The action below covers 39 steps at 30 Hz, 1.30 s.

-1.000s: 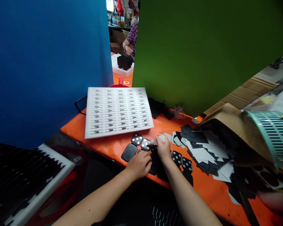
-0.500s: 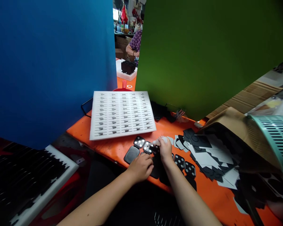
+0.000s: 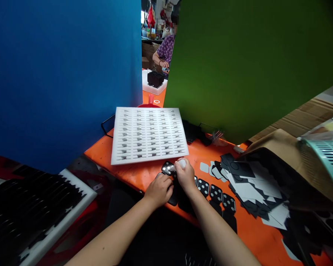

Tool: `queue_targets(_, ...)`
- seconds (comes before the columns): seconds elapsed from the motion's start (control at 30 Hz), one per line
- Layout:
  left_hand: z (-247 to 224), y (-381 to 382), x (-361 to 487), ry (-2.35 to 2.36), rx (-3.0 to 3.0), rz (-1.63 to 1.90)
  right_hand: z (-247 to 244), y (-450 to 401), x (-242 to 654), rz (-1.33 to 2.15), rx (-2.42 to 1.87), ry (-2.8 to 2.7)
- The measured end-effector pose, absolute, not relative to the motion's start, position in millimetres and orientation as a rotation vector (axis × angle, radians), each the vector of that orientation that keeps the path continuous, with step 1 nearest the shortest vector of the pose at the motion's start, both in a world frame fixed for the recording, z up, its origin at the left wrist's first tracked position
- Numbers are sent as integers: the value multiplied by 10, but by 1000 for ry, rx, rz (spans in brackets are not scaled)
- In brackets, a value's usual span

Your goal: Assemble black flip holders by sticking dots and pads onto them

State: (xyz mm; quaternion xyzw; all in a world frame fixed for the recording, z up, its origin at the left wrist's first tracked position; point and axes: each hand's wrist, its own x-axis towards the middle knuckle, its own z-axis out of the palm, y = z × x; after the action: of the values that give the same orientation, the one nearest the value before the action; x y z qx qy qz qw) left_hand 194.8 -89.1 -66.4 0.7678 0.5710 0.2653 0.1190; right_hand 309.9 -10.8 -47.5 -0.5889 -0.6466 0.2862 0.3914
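My right hand (image 3: 185, 176) is wrapped around a small white squeeze bottle (image 3: 182, 163). The bottle's narrow tip points left, over the leftmost open black case (image 3: 167, 168), which has pale round dots inside. Fingers curled, my left hand (image 3: 158, 189) rests on the near part of the black cases at the left end of the row; whether it pinches an edge is hidden. More dotted cases (image 3: 215, 193) lie open in a row to the right of my right hand, partly covered by my forearm.
Behind the row stands a white foam tray (image 3: 150, 161) with slotted metal pieces. Black and white cut sheets (image 3: 246, 184) lie piled at right beside a teal basket (image 3: 322, 155). Blue (image 3: 63, 81) and green (image 3: 238, 66) panels rise behind. Another foam tray (image 3: 83, 199) holds black parts at left. A co-worker (image 3: 165, 51) sits beyond.
My right hand has moved left with the bottle, its tip now over the leftmost case. My left hand has shifted slightly left along the cases. The view has turned a little.
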Motion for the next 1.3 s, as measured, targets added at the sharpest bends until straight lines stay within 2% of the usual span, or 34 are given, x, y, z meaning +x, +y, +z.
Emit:
queue_targets(0.57, -673, -898, 1947, 1702, 2230, 779, -557, -9, 3079, 707, -1566, -1494)
queue_targets(0.67, -673, -899, 1950, 1708, 2233, 781, -573, -3, 3146, 849, -1540, -1290)
queue_targets(0.93, -667, -887, 1958, 1693, 2247, 760, -519, -55, 3609, 1679, -1088, -416)
queue_targets(1.13, -664, -882, 1966, 1678, 2251, 718, -465, -107, 3989, 1765, -961, -334)
queue_targets(1.3, -696, -878, 1966, 1671, 2260, 686, -430, 74, 4136, 1713, -1141, -779)
